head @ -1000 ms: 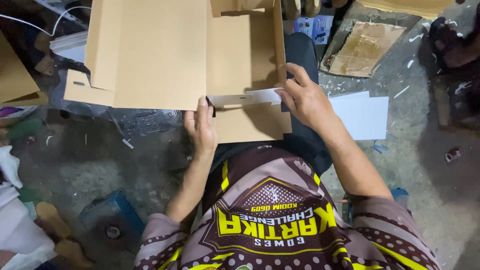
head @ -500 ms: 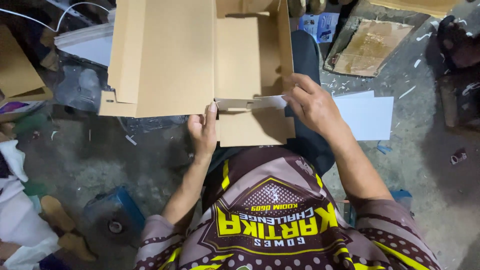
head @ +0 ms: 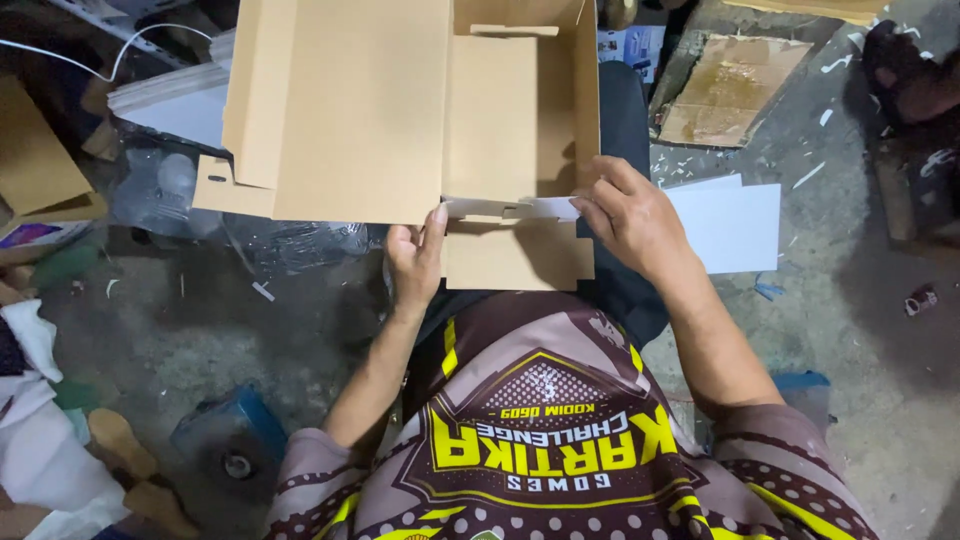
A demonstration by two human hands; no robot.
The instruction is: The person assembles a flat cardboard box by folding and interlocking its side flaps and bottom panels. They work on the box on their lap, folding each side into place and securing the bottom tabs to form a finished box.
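Observation:
A brown cardboard box (head: 490, 120) lies open on my lap, its wide lid flap (head: 345, 110) spread to the left. Across its near wall runs a narrow white strip (head: 510, 208). My left hand (head: 415, 260) pinches the strip's left end against the box edge. At the strip's right end, my right hand (head: 630, 215) grips the near right corner of the box with fingers curled over it. A loose front flap (head: 515, 260) hangs toward me between both hands.
White flat sheets (head: 735, 225) lie on the concrete floor to the right, with a stained cardboard piece (head: 725, 90) beyond. At left are clear plastic wrap (head: 290, 245), a cardboard stack (head: 35, 160), white cloth (head: 40, 450) and a blue object (head: 230, 440).
The box has shifted rightward and closer in view. Both hands have stayed on the white strip at the near wall, the right hand sliding slightly along the corner.

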